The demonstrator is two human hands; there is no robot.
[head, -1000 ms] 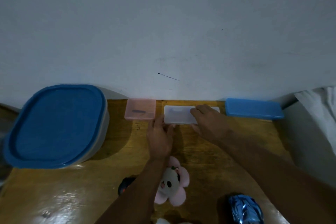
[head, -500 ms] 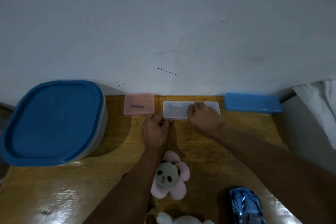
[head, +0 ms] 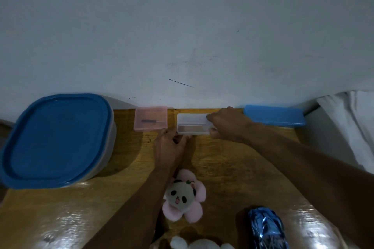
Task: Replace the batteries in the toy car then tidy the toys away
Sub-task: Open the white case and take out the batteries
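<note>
Change first: the lid (head: 191, 119) of the clear box (head: 193, 130), flat a moment ago, now lifts open. Your right hand (head: 228, 124) pinches its end and your left hand (head: 169, 147) grips the box's near corner. The blue toy car (head: 267, 230) lies untouched, well behind your right hand, so the battery swap is probably just starting.

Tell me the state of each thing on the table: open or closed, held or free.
clear box: seems partly open, lid raised at the front.
pink box: closed, dark thin item inside.
blue flat box: closed, untouched.
large tub: blue lid on.
left hand: holds the clear box's left corner.
right hand: fingers pinch the lid's right end.
toy car: free, untouched.
panda plush: free, face up.
</note>
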